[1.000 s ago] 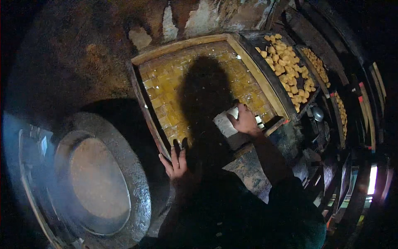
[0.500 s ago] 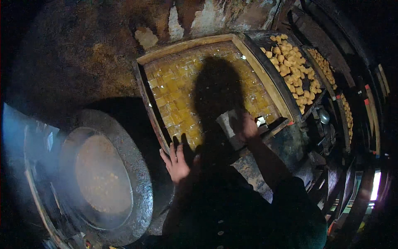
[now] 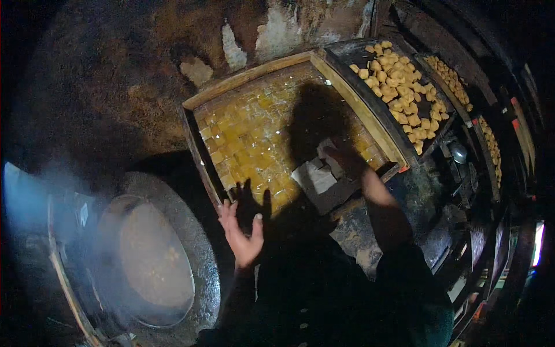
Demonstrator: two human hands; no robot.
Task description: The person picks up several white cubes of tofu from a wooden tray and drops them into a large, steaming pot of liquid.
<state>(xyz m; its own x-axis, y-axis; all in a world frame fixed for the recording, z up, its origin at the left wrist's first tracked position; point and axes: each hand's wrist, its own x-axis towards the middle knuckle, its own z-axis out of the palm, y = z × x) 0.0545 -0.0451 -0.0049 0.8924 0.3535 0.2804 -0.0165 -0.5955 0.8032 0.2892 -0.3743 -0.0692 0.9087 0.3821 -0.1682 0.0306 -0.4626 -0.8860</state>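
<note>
A shallow wooden-framed tray [image 3: 254,75] with a woven yellow-brown base lies in front of me, small white crumbs scattered over it. Pale white flat-sided pieces [image 3: 315,177], tofu-like, sit together in its near right part. My right hand [image 3: 350,161] reaches in over them, at the edge of a white piece. Deep shadow covers its fingers, so its grip does not show. By the tray's near left corner is my left hand [image 3: 241,238], open and holding nothing, fingers raised and thumb apart. Its fingertips are at the frame's edge; whether they touch it is unclear.
Left of the tray, a large round pan [image 3: 156,254] of cloudy liquid steams, with small pale pieces in it. Golden-brown fried pieces [image 3: 399,87] fill another tray on the right. Farther right are more trays and a metal ladle [image 3: 458,153]. A stained wall [image 3: 133,69] stands behind.
My right hand has moved farther into the tray and leftward, and white pieces now lie closer together under it. My left hand's thumb has spread from its fingers. The view has shifted slightly.
</note>
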